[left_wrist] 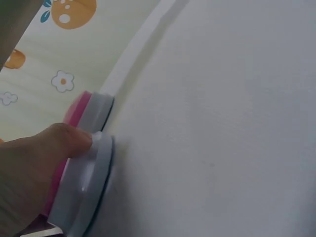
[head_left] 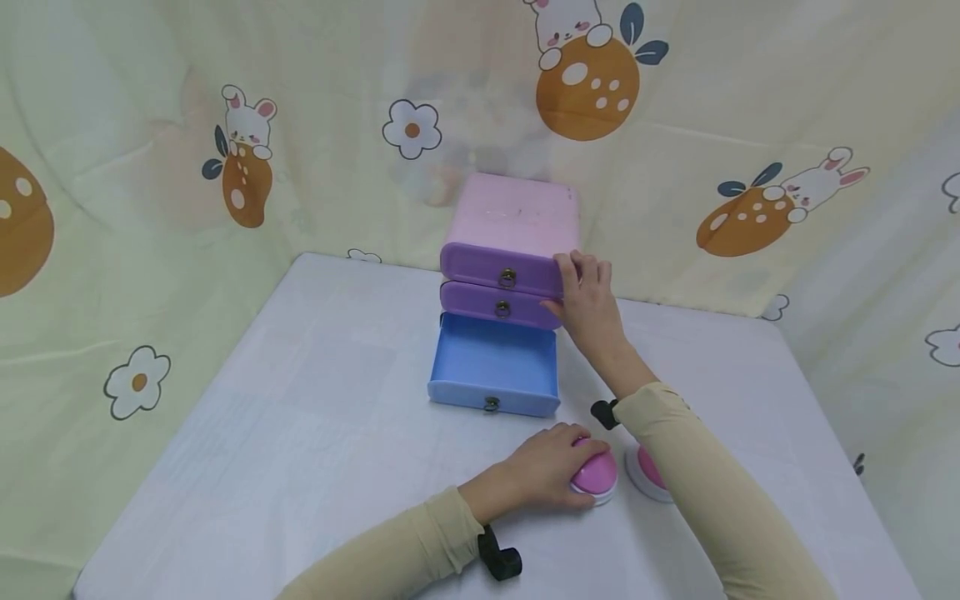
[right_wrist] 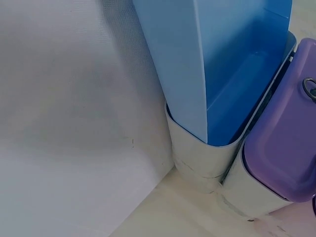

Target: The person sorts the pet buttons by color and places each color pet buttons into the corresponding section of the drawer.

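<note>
Clock read from the blue drawer in head view: it sits pulled out, lowest in the chest, on the white surface; two purple drawers at 12, upper and middle, look pushed in. Left hand at 5, grip pinching a pink-domed button between 4 and 5, thumb against its pale base. Right hand at 2, fingers at the chest's upper front corner; can't tell if that grip pinches or just steadies. Second pink-domed button at 4, part hidden by the right sleeve. Risks, judged: hard pressure at 2 could slide or tip the chest; slack left thumb could drop the held button if lifted; low right forearm could knock the second button.
</note>
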Demonstrator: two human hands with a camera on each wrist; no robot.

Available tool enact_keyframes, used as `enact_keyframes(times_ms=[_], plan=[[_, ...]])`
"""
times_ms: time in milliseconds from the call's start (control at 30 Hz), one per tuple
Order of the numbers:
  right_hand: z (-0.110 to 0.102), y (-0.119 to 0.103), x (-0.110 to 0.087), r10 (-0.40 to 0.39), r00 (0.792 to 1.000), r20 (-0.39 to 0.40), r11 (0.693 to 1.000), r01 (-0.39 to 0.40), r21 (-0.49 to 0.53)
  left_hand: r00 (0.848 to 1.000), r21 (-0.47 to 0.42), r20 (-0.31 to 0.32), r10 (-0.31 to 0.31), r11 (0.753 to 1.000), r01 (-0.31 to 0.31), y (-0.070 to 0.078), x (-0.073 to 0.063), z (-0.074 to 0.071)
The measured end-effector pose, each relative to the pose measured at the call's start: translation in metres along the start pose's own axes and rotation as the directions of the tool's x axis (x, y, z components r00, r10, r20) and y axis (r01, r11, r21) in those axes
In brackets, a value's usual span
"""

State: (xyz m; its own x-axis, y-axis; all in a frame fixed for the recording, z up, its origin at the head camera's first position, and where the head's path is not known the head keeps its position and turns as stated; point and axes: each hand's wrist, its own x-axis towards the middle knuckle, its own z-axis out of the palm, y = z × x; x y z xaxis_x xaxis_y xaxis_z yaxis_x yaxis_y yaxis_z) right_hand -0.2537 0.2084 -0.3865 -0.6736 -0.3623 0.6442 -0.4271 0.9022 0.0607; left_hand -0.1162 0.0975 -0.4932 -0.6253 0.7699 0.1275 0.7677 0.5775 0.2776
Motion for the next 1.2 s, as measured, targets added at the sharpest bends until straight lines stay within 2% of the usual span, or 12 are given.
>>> enact_keyframes(times_ms=[200, 433, 800, 1200], plan=[[0.000, 0.000, -0.001, 0.003, 1.000, -0.004, 1.000, -0.003, 0.014, 0.999, 0.020, 0.044, -0.011, 1.000, 0.010, 0.003, 0.004, -0.005], [0.001, -0.001, -0.002, 0.008, 1.000, -0.005, 1.000, -0.008, 0.017, 0.997, 0.027, 0.076, -0.029, 0.999, 0.027, 0.006, 0.006, -0.003], [0.005, 0.000, -0.002, 0.022, 0.999, 0.025, 1.000, -0.023, 0.021, 0.995, 0.017, 0.094, -0.046, 0.999, 0.045, 0.007, 0.002, -0.004], [0.005, 0.001, -0.001, 0.006, 1.000, -0.013, 1.000, -0.006, 0.008, 0.996, 0.028, 0.082, -0.046, 0.999, 0.044, 0.007, -0.006, -0.009]])
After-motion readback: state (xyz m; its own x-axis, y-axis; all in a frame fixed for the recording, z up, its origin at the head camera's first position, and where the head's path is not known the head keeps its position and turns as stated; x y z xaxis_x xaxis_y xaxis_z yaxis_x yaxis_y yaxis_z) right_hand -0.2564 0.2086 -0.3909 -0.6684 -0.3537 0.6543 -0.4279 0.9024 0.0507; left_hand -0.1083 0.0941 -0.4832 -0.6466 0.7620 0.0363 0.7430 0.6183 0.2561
